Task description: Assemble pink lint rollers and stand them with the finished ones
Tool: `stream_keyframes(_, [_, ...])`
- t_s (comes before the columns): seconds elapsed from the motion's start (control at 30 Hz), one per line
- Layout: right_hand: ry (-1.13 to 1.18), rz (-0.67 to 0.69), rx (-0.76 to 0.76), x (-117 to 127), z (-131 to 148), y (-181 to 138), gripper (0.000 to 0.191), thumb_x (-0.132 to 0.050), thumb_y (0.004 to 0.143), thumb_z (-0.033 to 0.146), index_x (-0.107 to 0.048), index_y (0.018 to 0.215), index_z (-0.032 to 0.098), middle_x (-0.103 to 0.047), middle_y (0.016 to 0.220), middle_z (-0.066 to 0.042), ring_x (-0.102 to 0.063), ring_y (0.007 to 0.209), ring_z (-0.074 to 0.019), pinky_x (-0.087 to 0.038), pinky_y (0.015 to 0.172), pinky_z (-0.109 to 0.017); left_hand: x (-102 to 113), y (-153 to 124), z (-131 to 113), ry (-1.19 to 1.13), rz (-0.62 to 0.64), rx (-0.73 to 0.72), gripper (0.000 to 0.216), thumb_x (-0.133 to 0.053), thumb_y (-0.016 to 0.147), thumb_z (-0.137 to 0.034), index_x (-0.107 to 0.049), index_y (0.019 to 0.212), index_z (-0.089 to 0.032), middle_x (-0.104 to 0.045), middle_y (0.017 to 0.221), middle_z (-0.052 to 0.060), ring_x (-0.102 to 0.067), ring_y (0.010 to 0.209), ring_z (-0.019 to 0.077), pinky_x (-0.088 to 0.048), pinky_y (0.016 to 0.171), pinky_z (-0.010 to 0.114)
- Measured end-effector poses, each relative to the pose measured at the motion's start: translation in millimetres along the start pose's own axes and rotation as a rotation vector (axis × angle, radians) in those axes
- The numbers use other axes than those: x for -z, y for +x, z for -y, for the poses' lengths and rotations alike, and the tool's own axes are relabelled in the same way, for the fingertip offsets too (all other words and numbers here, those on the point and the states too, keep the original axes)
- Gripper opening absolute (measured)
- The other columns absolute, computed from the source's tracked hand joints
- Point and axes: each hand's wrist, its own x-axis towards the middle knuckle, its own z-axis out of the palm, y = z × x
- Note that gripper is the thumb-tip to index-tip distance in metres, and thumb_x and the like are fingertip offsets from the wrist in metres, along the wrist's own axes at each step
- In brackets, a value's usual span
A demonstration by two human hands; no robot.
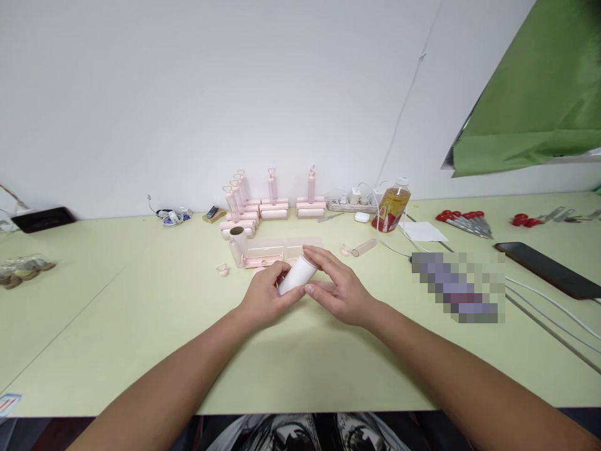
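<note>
White and smooth, the roll (298, 275) lies tilted between both hands, its upper end leaning toward one o'clock if the wall is twelve; whether its lower end touches the table (300, 369) cannot be told. The left hand (265, 291) is curled about its lower part from eight o'clock, fingers bent and thumb along the near side. From four o'clock the right hand (340, 285) comes in loosely spread, fingertips over the upper end, thumb close to the left thumb. Steadiness probably comes best from the left hand, with pressure light enough to spare the surface, while the right guides the end squarely. At eleven o'clock lies an open pink case (251, 260), near enough to be knocked; a clear tube (364, 248) at two o'clock seems likely to roll if brushed.
</note>
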Motion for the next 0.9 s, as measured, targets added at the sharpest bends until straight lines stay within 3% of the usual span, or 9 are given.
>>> stream_keyframes(0.13, [-0.01,-0.089,0.0,2.7,-0.1,0.8,0.061,-0.057,0.088,0.035,-0.033,0.144,0.031,-0.038,0.146,-0.011,-0.042,0.131,-0.0306,-0.047,0.098,-0.051,0.9,0.4,0.8,-0.019,-0.029,-0.012,0.033,-0.064,0.078,-0.049,-0.059,0.093,-0.02,-0.061,0.081,0.0,-0.053,0.07,0.0159,-0.038,0.063,0.028])
stream_keyframes(0.3, [-0.006,-0.469,-0.097,8.5,-4.5,4.6,0.054,-0.054,0.086,0.033,-0.035,0.136,0.032,-0.039,0.131,-0.011,-0.055,0.092,-0.0217,-0.056,0.076,-0.043,2.5,1.1,2.4,-0.014,-0.065,-0.013,0.03,-0.065,0.077,-0.045,-0.059,0.093,-0.02,-0.061,0.083,0.001,-0.053,0.073,0.0163,-0.039,0.064,0.028])
stream_keyframes(0.43, [-0.007,-0.647,-0.118,11.7,-2.4,6.2,0.058,-0.052,0.085,0.035,-0.026,0.136,0.034,-0.039,0.126,-0.01,-0.053,0.085,-0.0199,-0.055,0.069,-0.038,2.3,0.8,2.6,-0.015,-0.061,-0.031,0.03,-0.065,0.077,-0.045,-0.059,0.092,-0.02,-0.06,0.082,0.001,-0.052,0.071,0.0156,-0.039,0.064,0.028])
stream_keyframes(0.5, [0.046,-0.575,-0.103,11.6,1.8,5.0,0.06,-0.053,0.084,0.034,-0.025,0.137,0.034,-0.04,0.127,-0.01,-0.054,0.085,-0.0193,-0.054,0.067,-0.036,2.1,0.6,2.4,-0.009,-0.059,-0.039,0.032,-0.065,0.077,-0.047,-0.059,0.092,-0.02,-0.06,0.082,0.001,-0.051,0.071,0.0156,-0.039,0.064,0.028])
stream_keyframes(0.63, [0.194,-0.001,-0.109,9.0,7.5,0.9,0.064,-0.058,0.084,0.028,-0.029,0.141,0.034,-0.048,0.129,-0.009,-0.055,0.075,-0.0146,-0.054,0.062,-0.031,3.2,0.9,3.6,-0.003,-0.061,-0.039,0.033,-0.065,0.076,-0.049,-0.058,0.088,-0.02,-0.059,0.077,0.001,-0.05,0.069,0.0152,-0.039,0.062,0.028])
stream_keyframes(0.67, [0.205,0.038,-0.105,8.6,6.6,0.4,0.066,-0.058,0.084,0.027,-0.028,0.142,0.034,-0.049,0.129,-0.009,-0.056,0.076,-0.0147,-0.054,0.063,-0.031,3.7,1.2,4.4,-0.011,-0.067,-0.041,0.032,-0.065,0.076,-0.049,-0.058,0.088,-0.02,-0.059,0.078,0.001,-0.05,0.069,0.0152,-0.039,0.063,0.028])
stream_keyframes(0.8, [0.06,-0.138,-0.079,9.0,-6.4,3.3,0.057,-0.056,0.086,0.028,-0.035,0.14,0.031,-0.054,0.124,-0.009,-0.058,0.092,-0.0211,-0.052,0.08,-0.041,4.4,2.3,10.0,-0.104,-0.146,-0.048,0.044,-0.065,0.077,-0.042,-0.05,0.112,-0.02,-0.06,0.08,0.0,-0.053,0.071,0.0147,-0.042,0.066,0.028])
stream_keyframes(0.9, [-0.132,-0.032,-0.075,8.3,-17.6,7.6,0.044,-0.054,0.088,0.031,-0.048,0.131,0.025,-0.059,0.121,-0.011,-0.055,0.108,-0.028,-0.047,0.09,-0.049,3.6,2.8,14.8,-0.246,-0.188,-0.036,0.07,-0.063,0.079,-0.038,-0.026,0.137,-0.023,-0.059,0.078,-0.002,-0.054,0.067,0.0132,-0.043,0.065,0.026])
